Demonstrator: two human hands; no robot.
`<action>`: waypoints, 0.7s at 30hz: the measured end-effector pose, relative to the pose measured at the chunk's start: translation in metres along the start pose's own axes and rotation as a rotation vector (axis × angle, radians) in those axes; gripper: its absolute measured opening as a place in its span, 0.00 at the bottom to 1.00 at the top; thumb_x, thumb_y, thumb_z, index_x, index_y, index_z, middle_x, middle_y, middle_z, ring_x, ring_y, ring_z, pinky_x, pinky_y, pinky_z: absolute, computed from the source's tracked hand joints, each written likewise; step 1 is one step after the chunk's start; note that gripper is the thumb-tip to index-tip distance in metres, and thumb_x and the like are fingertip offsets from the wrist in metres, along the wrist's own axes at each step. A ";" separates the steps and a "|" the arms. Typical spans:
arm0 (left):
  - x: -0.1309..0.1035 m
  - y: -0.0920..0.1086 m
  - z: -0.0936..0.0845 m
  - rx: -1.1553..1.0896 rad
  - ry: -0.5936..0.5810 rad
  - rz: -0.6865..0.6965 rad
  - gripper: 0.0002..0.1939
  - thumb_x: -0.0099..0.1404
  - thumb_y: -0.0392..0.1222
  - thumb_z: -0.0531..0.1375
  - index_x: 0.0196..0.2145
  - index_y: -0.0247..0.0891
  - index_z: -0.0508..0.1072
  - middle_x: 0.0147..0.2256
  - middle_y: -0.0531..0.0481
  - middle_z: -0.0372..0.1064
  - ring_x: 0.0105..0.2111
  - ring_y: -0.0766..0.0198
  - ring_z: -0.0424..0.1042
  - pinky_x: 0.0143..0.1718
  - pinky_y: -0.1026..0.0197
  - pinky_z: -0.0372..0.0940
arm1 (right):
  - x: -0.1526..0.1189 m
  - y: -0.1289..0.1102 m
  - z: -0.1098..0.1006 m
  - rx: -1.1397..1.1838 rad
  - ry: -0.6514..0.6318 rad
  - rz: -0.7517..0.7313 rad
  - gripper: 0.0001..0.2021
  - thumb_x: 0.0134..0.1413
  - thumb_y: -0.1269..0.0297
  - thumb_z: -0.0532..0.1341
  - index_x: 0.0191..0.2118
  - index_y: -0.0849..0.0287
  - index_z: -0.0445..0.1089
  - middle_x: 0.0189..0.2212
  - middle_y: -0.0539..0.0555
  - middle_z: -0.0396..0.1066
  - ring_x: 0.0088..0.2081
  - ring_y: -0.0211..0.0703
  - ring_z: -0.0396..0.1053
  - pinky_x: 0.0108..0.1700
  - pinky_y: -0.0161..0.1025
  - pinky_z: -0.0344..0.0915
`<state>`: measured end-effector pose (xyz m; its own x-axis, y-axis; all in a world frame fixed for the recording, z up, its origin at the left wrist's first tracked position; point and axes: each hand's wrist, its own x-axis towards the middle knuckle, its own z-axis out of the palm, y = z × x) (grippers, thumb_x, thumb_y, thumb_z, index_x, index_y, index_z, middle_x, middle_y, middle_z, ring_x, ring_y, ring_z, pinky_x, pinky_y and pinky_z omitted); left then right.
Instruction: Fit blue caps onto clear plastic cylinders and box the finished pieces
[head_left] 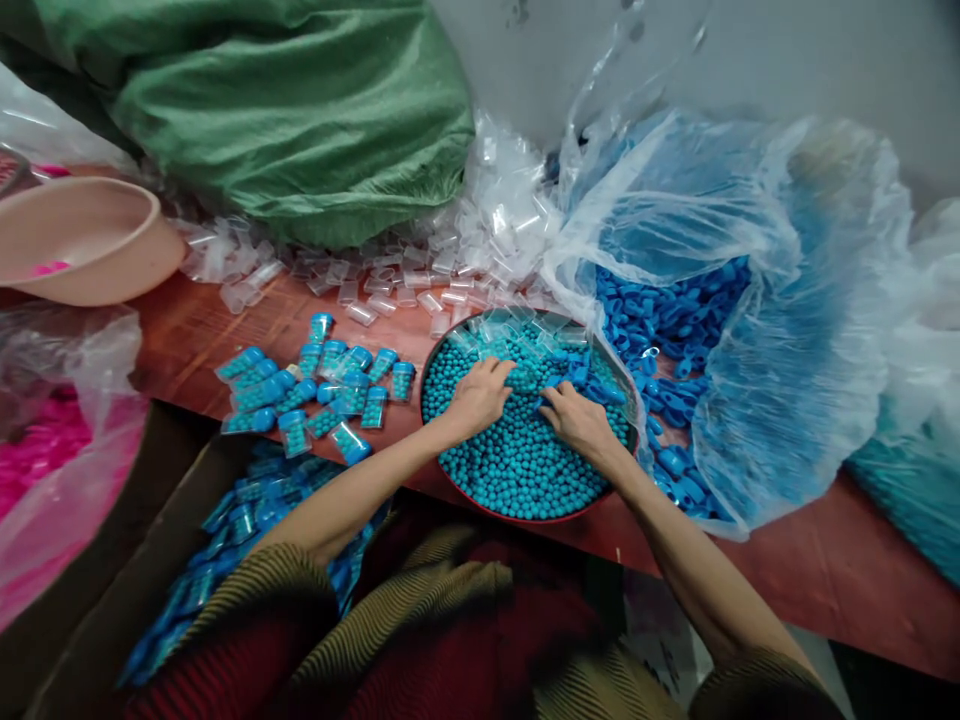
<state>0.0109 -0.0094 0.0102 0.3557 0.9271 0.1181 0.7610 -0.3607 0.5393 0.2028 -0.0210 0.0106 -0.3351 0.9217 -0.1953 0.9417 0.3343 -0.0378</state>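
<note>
your left hand is over the middle of the round bowl, its fingers bent and low against the turquoise beads that fill it; you cannot tell from here whether they have hold of anything. your right hand is on the other side of the bowl, thumb and fingers curled close together right by the blue caps lying on the beads; whether it pinches one is too small to tell. some clear tubes lie along the bowl's far edge. to the left of the bowl, bead-filled tubes with blue tops lie scattered on the red table. to the right, an open plastic bag holds more blue caps. behind stands a green sack, with a beige basin at far left.
</note>
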 end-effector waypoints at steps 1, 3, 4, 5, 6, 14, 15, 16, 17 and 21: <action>0.007 0.001 0.007 0.006 -0.036 0.016 0.18 0.62 0.36 0.55 0.51 0.36 0.66 0.46 0.41 0.65 0.47 0.53 0.63 0.49 0.53 0.60 | -0.006 0.002 -0.001 0.019 -0.023 -0.039 0.14 0.62 0.58 0.51 0.49 0.55 0.67 0.44 0.58 0.66 0.40 0.45 0.69 0.31 0.35 0.60; 0.017 0.000 0.016 0.016 -0.077 0.029 0.18 0.61 0.36 0.56 0.50 0.36 0.66 0.45 0.40 0.65 0.47 0.51 0.63 0.49 0.51 0.60 | -0.014 0.004 -0.003 0.058 -0.080 -0.108 0.14 0.62 0.57 0.51 0.48 0.53 0.68 0.44 0.57 0.67 0.42 0.44 0.69 0.34 0.34 0.61; 0.019 -0.001 0.019 0.021 -0.086 0.029 0.17 0.61 0.36 0.57 0.49 0.35 0.67 0.45 0.40 0.65 0.47 0.50 0.63 0.48 0.51 0.60 | -0.016 0.005 -0.004 0.073 -0.105 -0.125 0.14 0.62 0.56 0.51 0.46 0.53 0.69 0.43 0.56 0.68 0.42 0.43 0.69 0.35 0.34 0.61; 0.021 -0.003 0.020 0.024 -0.091 0.023 0.17 0.60 0.36 0.58 0.48 0.35 0.67 0.44 0.40 0.65 0.47 0.50 0.63 0.49 0.50 0.60 | -0.017 0.005 -0.004 0.079 -0.117 -0.121 0.14 0.62 0.56 0.51 0.44 0.53 0.70 0.41 0.55 0.69 0.41 0.44 0.69 0.36 0.35 0.61; 0.022 -0.004 0.020 0.023 -0.098 0.011 0.16 0.60 0.36 0.58 0.47 0.35 0.67 0.44 0.40 0.66 0.47 0.50 0.63 0.49 0.50 0.60 | -0.016 0.004 -0.004 0.077 -0.113 -0.096 0.13 0.62 0.56 0.52 0.43 0.55 0.70 0.40 0.55 0.70 0.41 0.44 0.70 0.37 0.35 0.61; 0.036 -0.004 0.016 0.017 -0.297 -0.167 0.16 0.58 0.43 0.61 0.44 0.38 0.67 0.40 0.46 0.70 0.42 0.55 0.69 0.42 0.58 0.63 | -0.003 0.007 0.006 0.159 -0.009 0.160 0.21 0.58 0.64 0.55 0.56 0.65 0.58 0.39 0.62 0.75 0.42 0.51 0.72 0.38 0.38 0.62; 0.037 -0.005 0.017 0.003 -0.311 -0.197 0.16 0.57 0.44 0.61 0.43 0.39 0.67 0.39 0.47 0.70 0.41 0.56 0.69 0.41 0.59 0.62 | -0.002 0.008 0.007 0.198 0.019 0.157 0.20 0.58 0.64 0.54 0.55 0.64 0.60 0.40 0.62 0.75 0.43 0.51 0.72 0.40 0.38 0.62; 0.038 -0.006 0.018 -0.020 -0.318 -0.221 0.15 0.57 0.44 0.61 0.42 0.39 0.67 0.37 0.49 0.70 0.40 0.57 0.70 0.40 0.60 0.62 | -0.001 0.009 0.009 0.249 0.053 0.149 0.17 0.59 0.64 0.54 0.53 0.63 0.62 0.40 0.62 0.75 0.43 0.51 0.72 0.41 0.38 0.62; 0.039 -0.007 0.018 -0.052 -0.319 -0.236 0.14 0.57 0.43 0.61 0.41 0.39 0.68 0.35 0.50 0.70 0.39 0.58 0.69 0.39 0.61 0.62 | 0.000 0.010 0.011 0.313 0.089 0.139 0.16 0.59 0.64 0.53 0.51 0.63 0.64 0.40 0.62 0.74 0.43 0.50 0.71 0.42 0.39 0.62; 0.040 -0.014 0.020 -0.295 -0.288 -0.261 0.09 0.54 0.38 0.61 0.34 0.36 0.66 0.27 0.56 0.64 0.29 0.66 0.65 0.31 0.65 0.58 | 0.008 0.010 0.022 0.658 0.228 0.082 0.18 0.57 0.64 0.53 0.53 0.62 0.62 0.33 0.56 0.73 0.34 0.46 0.71 0.38 0.40 0.65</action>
<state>0.0253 0.0306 -0.0098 0.3413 0.9016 -0.2658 0.6733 -0.0372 0.7385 0.2099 -0.0149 -0.0133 -0.1928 0.9811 -0.0154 0.7626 0.1399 -0.6315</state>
